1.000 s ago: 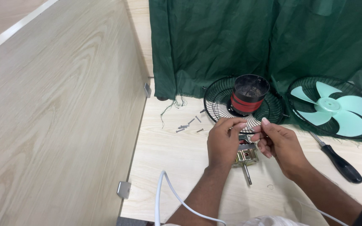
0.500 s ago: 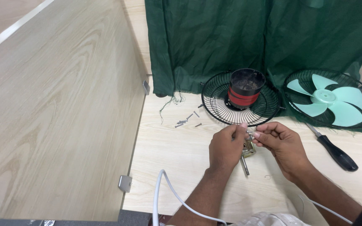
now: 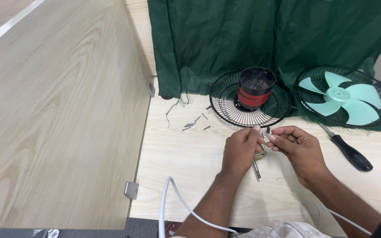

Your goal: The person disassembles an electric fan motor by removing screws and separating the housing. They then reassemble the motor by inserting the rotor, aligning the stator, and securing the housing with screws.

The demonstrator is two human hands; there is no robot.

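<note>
Centre of frame, low: left hand [image 3: 239, 150] and right hand [image 3: 298, 147] meet fingertip to fingertip over the pale wood-grain table [image 3: 190, 163], both pinched closed on a small metal part with a short steel shaft [image 3: 257, 164] that hangs down between them — the left curls round its body, the right grips something tiny at its top; what exactly, I cannot tell. Just above the hands, centre frame, lies a black wire fan guard [image 3: 248, 103] flat on the table with a black cylindrical motor housing banded in red [image 3: 254, 88] standing in it. Upper right, a second black wire guard [image 3: 347, 97] holds the mint-green plastic fan blade [image 3: 338, 94], resting on green cloth [image 3: 261, 35]. Loose grey screws [image 3: 195, 123] scatter left of centre; a black-handled screwdriver [image 3: 349, 152] lies right of the right hand, untouched. A white cable [image 3: 173, 207] runs off the bottom edge. Judging by this — the fan is in pieces, guards and blade apart, screws out, the small part in hand.
</note>
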